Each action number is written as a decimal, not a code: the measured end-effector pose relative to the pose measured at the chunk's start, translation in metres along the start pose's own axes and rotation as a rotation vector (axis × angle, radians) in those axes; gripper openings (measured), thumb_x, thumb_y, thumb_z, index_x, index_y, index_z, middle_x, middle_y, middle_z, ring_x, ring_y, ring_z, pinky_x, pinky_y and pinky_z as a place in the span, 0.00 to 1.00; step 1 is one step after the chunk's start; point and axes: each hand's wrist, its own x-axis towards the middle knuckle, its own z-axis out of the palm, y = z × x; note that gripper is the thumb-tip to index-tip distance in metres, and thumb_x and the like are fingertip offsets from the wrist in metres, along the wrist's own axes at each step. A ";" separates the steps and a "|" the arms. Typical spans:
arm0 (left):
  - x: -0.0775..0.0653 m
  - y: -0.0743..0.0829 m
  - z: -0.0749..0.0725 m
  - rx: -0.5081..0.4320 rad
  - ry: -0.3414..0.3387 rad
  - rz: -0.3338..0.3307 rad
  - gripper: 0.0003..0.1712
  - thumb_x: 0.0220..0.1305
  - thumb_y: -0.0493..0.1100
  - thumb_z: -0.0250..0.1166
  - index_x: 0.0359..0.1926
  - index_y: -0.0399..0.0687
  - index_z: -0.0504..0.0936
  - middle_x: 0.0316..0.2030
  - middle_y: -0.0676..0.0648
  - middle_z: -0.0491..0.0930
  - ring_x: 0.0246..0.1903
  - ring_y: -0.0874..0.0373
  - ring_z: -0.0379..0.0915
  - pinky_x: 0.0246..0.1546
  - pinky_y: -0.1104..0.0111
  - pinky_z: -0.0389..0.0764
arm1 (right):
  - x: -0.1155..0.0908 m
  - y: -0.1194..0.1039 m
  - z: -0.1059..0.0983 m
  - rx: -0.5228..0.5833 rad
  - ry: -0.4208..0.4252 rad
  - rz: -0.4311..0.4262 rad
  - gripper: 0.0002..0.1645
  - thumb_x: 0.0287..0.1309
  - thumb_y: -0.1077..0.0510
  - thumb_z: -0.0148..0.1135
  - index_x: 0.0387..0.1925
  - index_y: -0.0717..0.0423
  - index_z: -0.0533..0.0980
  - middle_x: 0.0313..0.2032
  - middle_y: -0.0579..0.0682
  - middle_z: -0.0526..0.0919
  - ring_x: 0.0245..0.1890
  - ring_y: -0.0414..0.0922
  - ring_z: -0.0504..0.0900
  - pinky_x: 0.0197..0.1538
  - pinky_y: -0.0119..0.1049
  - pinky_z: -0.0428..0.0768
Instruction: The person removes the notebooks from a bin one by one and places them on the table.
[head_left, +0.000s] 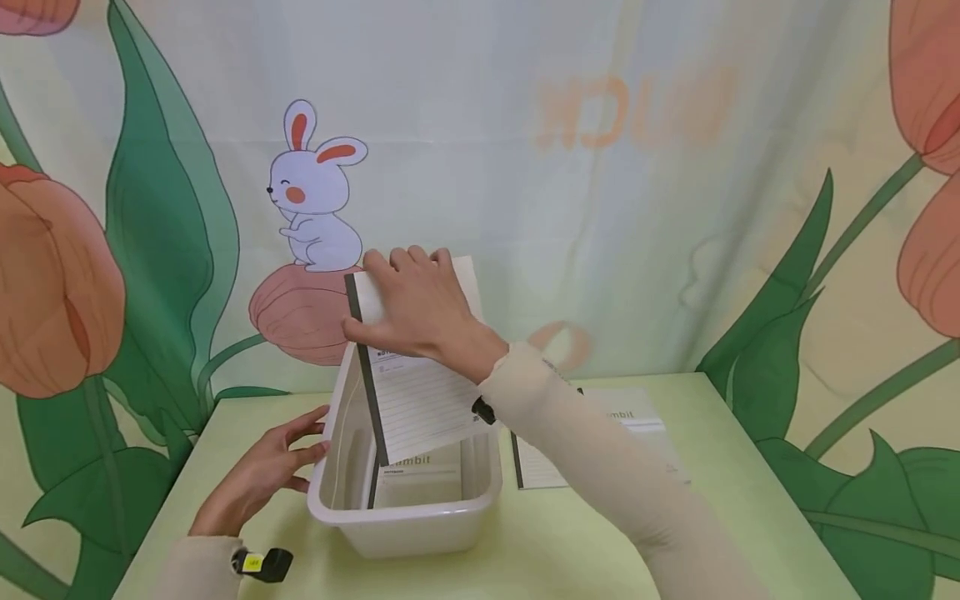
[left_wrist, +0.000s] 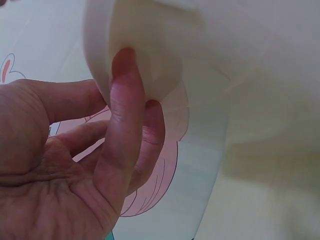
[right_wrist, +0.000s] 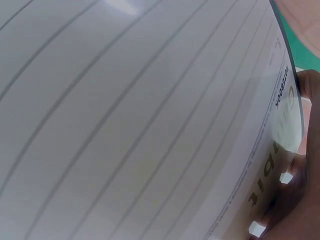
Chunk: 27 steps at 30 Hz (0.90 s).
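Note:
My right hand point(head_left: 420, 308) grips a notebook point(head_left: 427, 408) by its upper end, thumb at the dark spine and fingers over the top edge. The notebook is tilted upright above a white plastic tub point(head_left: 412, 533), its lower end at the opening. Lined cover and the word NOTEBOOK fill the right wrist view of this notebook point(right_wrist: 140, 120). Inside the tub lies another notebook point(head_left: 420, 487), partly hidden by the held one. My left hand point(head_left: 270, 467) holds the tub's left rim; in the left wrist view, thumb and fingers point(left_wrist: 125, 110) meet at its edge.
To the right of the tub, a lined notebook point(head_left: 540, 471) and a pale-covered notebook point(head_left: 637, 429) lie on the light green table point(head_left: 585, 542), partly behind my right sleeve. A curtain point(head_left: 480, 167) printed with tulips and a rabbit hangs behind the table.

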 end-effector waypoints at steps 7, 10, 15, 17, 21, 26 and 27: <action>-0.001 -0.004 0.003 -0.003 0.009 0.001 0.43 0.70 0.47 0.60 0.78 0.55 0.47 0.71 0.32 0.56 0.57 0.36 0.72 0.39 0.58 0.87 | -0.031 0.039 -0.022 -0.017 0.108 -0.001 0.31 0.49 0.27 0.51 0.42 0.45 0.69 0.29 0.41 0.69 0.33 0.42 0.67 0.42 0.42 0.65; -0.001 -0.004 0.003 -0.007 0.000 0.003 0.43 0.70 0.47 0.60 0.78 0.55 0.48 0.70 0.32 0.57 0.57 0.37 0.73 0.39 0.58 0.87 | -0.051 0.062 -0.021 -0.008 0.146 0.021 0.30 0.48 0.28 0.52 0.40 0.47 0.70 0.28 0.42 0.70 0.31 0.42 0.67 0.41 0.43 0.65; -0.001 -0.001 0.002 -0.013 -0.018 0.012 0.42 0.71 0.45 0.60 0.78 0.52 0.48 0.69 0.31 0.58 0.55 0.39 0.75 0.38 0.57 0.87 | -0.090 0.098 -0.010 0.020 0.125 0.096 0.31 0.49 0.29 0.54 0.40 0.49 0.72 0.29 0.43 0.72 0.32 0.44 0.68 0.40 0.43 0.64; -0.001 -0.001 0.001 -0.016 -0.020 0.014 0.42 0.71 0.45 0.60 0.78 0.52 0.49 0.69 0.31 0.58 0.54 0.40 0.75 0.38 0.57 0.87 | -0.106 0.111 -0.002 0.030 0.094 0.135 0.30 0.49 0.29 0.55 0.39 0.49 0.72 0.28 0.43 0.72 0.31 0.45 0.68 0.40 0.43 0.64; -0.001 -0.001 0.000 -0.020 -0.021 0.019 0.43 0.70 0.46 0.61 0.78 0.53 0.49 0.69 0.32 0.59 0.51 0.44 0.77 0.38 0.57 0.87 | -0.138 0.133 0.021 0.031 0.026 0.193 0.29 0.49 0.30 0.56 0.37 0.48 0.71 0.27 0.43 0.71 0.30 0.45 0.68 0.40 0.43 0.62; 0.000 -0.003 -0.001 -0.029 -0.021 0.028 0.43 0.69 0.47 0.62 0.78 0.54 0.49 0.69 0.32 0.58 0.49 0.48 0.78 0.37 0.57 0.87 | -0.175 0.151 0.063 0.029 -0.097 0.249 0.30 0.50 0.28 0.57 0.38 0.48 0.71 0.27 0.43 0.71 0.31 0.45 0.70 0.39 0.43 0.62; 0.000 -0.003 -0.001 -0.030 -0.021 0.028 0.43 0.69 0.47 0.61 0.78 0.54 0.49 0.70 0.32 0.58 0.49 0.48 0.78 0.38 0.57 0.87 | -0.181 0.153 0.072 0.035 -0.123 0.260 0.30 0.50 0.28 0.57 0.38 0.48 0.71 0.26 0.44 0.70 0.31 0.46 0.70 0.38 0.43 0.62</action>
